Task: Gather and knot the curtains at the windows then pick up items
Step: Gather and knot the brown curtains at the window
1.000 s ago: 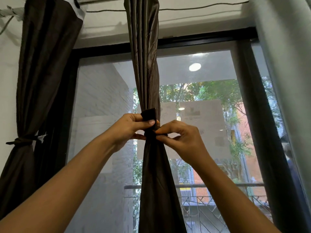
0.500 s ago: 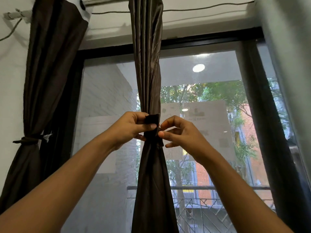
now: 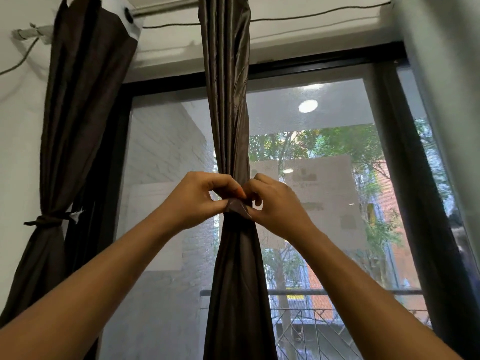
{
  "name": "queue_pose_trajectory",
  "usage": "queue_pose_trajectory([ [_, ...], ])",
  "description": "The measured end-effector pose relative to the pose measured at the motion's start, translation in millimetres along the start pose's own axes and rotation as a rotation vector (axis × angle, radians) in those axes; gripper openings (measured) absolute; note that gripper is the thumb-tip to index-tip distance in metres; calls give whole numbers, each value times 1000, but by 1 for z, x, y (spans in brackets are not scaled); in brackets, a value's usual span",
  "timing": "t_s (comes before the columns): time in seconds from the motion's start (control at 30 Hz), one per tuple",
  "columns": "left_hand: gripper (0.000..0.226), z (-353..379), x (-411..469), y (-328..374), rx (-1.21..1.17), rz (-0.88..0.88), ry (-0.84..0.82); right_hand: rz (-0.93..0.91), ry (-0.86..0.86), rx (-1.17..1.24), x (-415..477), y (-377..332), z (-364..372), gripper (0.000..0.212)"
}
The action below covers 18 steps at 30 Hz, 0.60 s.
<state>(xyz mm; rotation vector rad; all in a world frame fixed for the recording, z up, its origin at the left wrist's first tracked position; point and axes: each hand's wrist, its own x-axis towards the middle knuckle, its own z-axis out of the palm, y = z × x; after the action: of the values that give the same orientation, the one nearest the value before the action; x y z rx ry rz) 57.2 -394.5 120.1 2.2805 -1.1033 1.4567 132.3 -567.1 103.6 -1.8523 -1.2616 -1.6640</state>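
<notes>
Dark brown satin curtain [image 3: 228, 105], gathered into one narrow column, hangs before a black-framed window [image 3: 324, 63]. Both bare hands meet at its pinched waist. Left hand [image 3: 193, 201] and right hand [image 3: 276, 203] each pinch a small brown fabric tie strip [image 3: 237, 207] between thumb and fingertips, wrapped around the bunched cloth just below the knuckles. Well left of the fingers, a second brown curtain [image 3: 78, 105] hangs already cinched with a knotted band [image 3: 48, 220].

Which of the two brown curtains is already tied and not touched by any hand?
The left curtain, beside the wall: a knotted tie cinches it. Both hands are at the middle curtain.
</notes>
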Motion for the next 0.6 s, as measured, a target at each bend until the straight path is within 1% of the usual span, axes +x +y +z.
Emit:
queue_pose_trajectory([
  [0.07, 19, 1, -5, -1, 193, 184, 37, -53, 54, -152, 0, -1, 2, 10],
  [0.13, 17, 3, -9, 1, 352, 304, 75, -72, 151, -265, -1, -4, 2, 14],
  [0.17, 17, 4, -11, 0, 418, 347, 104, -69, 192, -280, -2, -5, 3, 17],
  [0.23, 17, 6, -16, -2, 504, 391, 161, -34, 245, -223, -1, -9, 6, 19],
  [0.3, 15, 9, -21, -6, 528, 391, 205, 80, 205, -102, 0, -13, 9, 18],
  [0.33, 15, 10, -23, -8, 527, 383, 214, 156, 145, -19, 1, -15, 9, 18],
  [0.37, 15, 11, -25, -10, 522, 373, 220, 242, 54, 117, 1, -16, 7, 17],
  [0.4, 15, 12, -27, -12, 508, 361, 224, 350, -66, 340, 1, -16, 2, 14],
  [0.43, 15, 12, -29, -13, 485, 350, 234, 457, -177, 619, 0, -15, -3, 12],
  [0.47, 14, 11, -30, -14, 459, 337, 240, 550, -252, 881, -1, -15, -8, 13],
  [0.5, 12, 11, -32, -16, 434, 327, 246, 625, -273, 1082, -3, -14, -10, 15],
  [0.53, 11, 11, -34, -18, 412, 317, 250, 679, -253, 1210, -4, -13, -10, 14],
  [0.6, 11, 13, -37, -22, 375, 305, 257, 767, -199, 1333, -6, -14, -5, 13],
])
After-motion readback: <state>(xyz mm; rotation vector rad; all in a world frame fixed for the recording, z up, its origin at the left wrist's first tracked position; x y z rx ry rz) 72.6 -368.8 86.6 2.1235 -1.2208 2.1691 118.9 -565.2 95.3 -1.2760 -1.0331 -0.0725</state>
